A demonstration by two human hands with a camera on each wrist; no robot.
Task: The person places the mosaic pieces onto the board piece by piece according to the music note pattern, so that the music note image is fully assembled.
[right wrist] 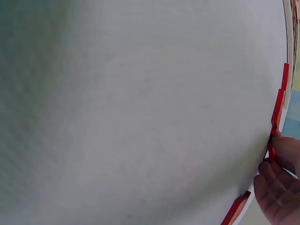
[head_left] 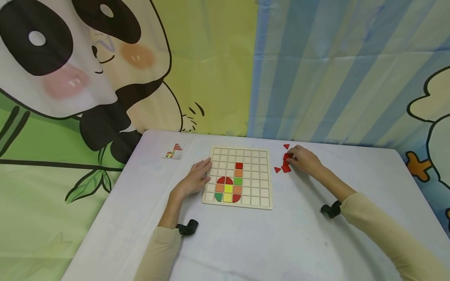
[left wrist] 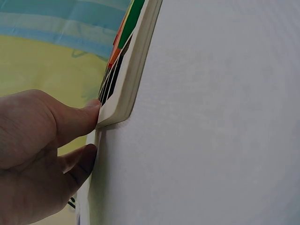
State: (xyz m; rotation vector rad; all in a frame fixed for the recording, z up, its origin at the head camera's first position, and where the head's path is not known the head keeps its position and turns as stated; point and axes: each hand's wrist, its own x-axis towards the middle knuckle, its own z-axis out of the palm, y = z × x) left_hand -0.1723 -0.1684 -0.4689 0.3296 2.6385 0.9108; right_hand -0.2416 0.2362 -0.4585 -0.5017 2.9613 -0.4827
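Observation:
A wooden grid board lies on the white table, with red, orange, green and yellow tiles set in its lower left and up one column. At the board's left edge rests my left hand, its thumb touching the rim in the left wrist view. To the right of the board, my right hand pinches a small red piece between thumb and fingers; its exact shape is hidden. Close by lie a red square and two red triangles, one nearer the board and one farther back.
A small printed card with a coloured grid pattern lies at the table's back left. The white tabletop runs up to a cartoon-printed curtain behind. Black camera mounts sit on both wrists.

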